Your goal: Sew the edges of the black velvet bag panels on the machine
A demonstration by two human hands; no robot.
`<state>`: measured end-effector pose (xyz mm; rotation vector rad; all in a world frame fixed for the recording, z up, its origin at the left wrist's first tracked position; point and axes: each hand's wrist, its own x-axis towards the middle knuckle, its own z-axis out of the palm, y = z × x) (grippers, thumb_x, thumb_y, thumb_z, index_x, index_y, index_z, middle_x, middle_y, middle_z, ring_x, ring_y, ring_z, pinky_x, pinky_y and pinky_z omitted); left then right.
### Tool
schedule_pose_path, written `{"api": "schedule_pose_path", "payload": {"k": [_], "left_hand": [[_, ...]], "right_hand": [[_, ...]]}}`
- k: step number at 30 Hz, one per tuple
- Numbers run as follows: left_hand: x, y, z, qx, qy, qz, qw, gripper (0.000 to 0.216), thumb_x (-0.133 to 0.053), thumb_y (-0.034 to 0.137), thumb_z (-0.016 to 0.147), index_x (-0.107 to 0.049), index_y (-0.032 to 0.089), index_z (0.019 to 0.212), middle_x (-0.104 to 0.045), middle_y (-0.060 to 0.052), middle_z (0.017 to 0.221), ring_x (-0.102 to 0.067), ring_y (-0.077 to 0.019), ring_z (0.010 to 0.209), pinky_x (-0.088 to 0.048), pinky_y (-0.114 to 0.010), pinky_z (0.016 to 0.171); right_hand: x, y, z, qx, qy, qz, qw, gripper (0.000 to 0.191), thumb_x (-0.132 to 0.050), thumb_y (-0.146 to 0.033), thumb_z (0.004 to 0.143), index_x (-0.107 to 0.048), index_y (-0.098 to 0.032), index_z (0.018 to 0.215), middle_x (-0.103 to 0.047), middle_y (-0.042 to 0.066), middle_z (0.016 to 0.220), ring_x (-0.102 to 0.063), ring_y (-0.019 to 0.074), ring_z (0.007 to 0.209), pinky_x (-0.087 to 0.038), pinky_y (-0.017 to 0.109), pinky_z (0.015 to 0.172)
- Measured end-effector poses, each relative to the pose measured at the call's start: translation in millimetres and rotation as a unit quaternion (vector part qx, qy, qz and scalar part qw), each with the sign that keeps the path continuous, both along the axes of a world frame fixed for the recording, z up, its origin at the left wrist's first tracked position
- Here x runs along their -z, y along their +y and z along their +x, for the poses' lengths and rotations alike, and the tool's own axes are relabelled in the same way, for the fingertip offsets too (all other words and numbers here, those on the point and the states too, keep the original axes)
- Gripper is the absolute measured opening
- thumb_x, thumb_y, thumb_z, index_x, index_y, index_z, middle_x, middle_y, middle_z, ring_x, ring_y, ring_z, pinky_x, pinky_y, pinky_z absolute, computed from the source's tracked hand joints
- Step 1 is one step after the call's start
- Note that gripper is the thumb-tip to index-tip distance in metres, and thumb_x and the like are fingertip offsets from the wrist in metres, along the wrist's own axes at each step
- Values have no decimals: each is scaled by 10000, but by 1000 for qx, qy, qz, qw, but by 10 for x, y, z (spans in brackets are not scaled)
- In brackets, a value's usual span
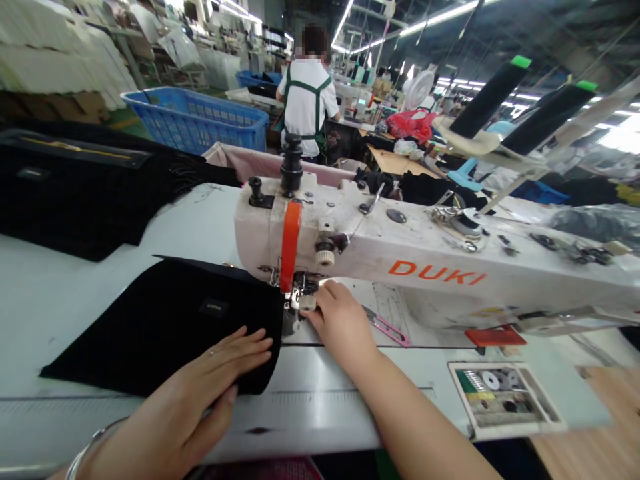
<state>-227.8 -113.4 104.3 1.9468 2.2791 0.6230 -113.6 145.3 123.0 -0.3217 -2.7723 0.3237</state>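
Note:
A black fabric panel with a small label lies on the sewing machine table, its right edge beside the presser foot. My left hand rests on the panel near that edge, fingers stretched out and flat. Close to the needle area of the white sewing machine, my right hand has its fingers bent together at a small metal block by the foot. What those fingertips pinch, if anything, is hidden. Pink-handled thread snips lie just right of this hand.
More black fabric pieces are piled at the table's left. A parts tray with bobbins is set into the right side. Behind the machine are a blue basket and a person facing away. Black thread cones stand upper right.

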Motion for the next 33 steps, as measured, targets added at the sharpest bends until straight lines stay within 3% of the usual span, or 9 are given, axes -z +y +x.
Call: {"api": "schedule_pose_path", "payload": {"k": [5,7,9,13,17,21,25,30,33], "left_hand": [[2,25,-44,-52,-105,37,992,403,-465,280,1053,-597,365,1424,-661,48,1468,-534,-197,1442,-473,-365,1153],[-14,16,-70,-74,-135,40,987,349,-509,371,1063,-616,374,1395,-705,63,1407,-586,-180,1394,-491,-317,1130],[-33,-1,-87,-87,-141,46,985,345,-501,397,1069,-611,364,1394,-707,65,1402,-609,-167,1372,-481,-298,1143],[-70,-43,-73,-107,-94,76,987,383,-431,332,1083,-549,317,1447,-668,49,1453,-645,-137,1326,-487,-248,1151],[-32,-57,-26,-8,60,68,996,459,-445,226,1050,-499,242,1506,-525,13,1605,-537,-152,1441,-460,-252,1189],[75,-31,24,86,172,43,980,538,-459,114,969,-519,174,1501,-434,-46,1668,-375,-239,1554,-449,-372,1231],[139,-18,69,108,162,26,980,580,-447,32,939,-529,164,1498,-461,-55,1651,-354,-232,1564,-431,-387,1246],[126,-41,30,36,51,51,997,508,-456,102,991,-542,215,1479,-537,-27,1597,-529,-164,1451,-497,-271,1172],[83,-55,-8,20,7,43,999,452,-482,165,1025,-537,258,1465,-585,4,1554,-586,-133,1393,-474,-219,1161]], "right_hand": [[10,-252,207,-93,17,-45,995,156,-719,-290,983,-705,-205,853,-684,60,970,-620,243,927,-509,377,833],[4,-424,454,-149,30,-129,980,156,-766,-361,951,-706,-217,944,-698,33,991,-633,224,923,-506,360,823],[28,-586,645,-144,50,-178,972,241,-761,-365,950,-672,-200,1102,-711,45,1069,-644,227,973,-520,357,845],[147,-760,731,-175,83,-122,973,137,-611,-244,1043,-656,-210,1168,-721,59,1182,-648,208,1022,-535,336,872],[256,-789,645,-236,123,-101,959,167,-498,-206,1097,-664,-186,1087,-766,51,1139,-663,191,1111,-541,325,956],[249,-785,628,-255,140,-121,949,144,-521,-199,1078,-657,-182,1036,-773,46,1085,-692,173,1079,-551,298,966],[128,-717,673,-206,95,-148,963,98,-643,-241,1002,-653,-178,1077,-739,73,1097,-668,213,1056,-554,340,947],[115,-700,699,-144,109,-132,975,188,-710,-304,972,-618,-197,848,-688,45,900,-620,212,827,-518,342,740],[190,-765,692,-115,111,-149,976,195,-759,-361,941,-666,-191,918,-695,45,944,-620,220,839,-495,354,739]]}}
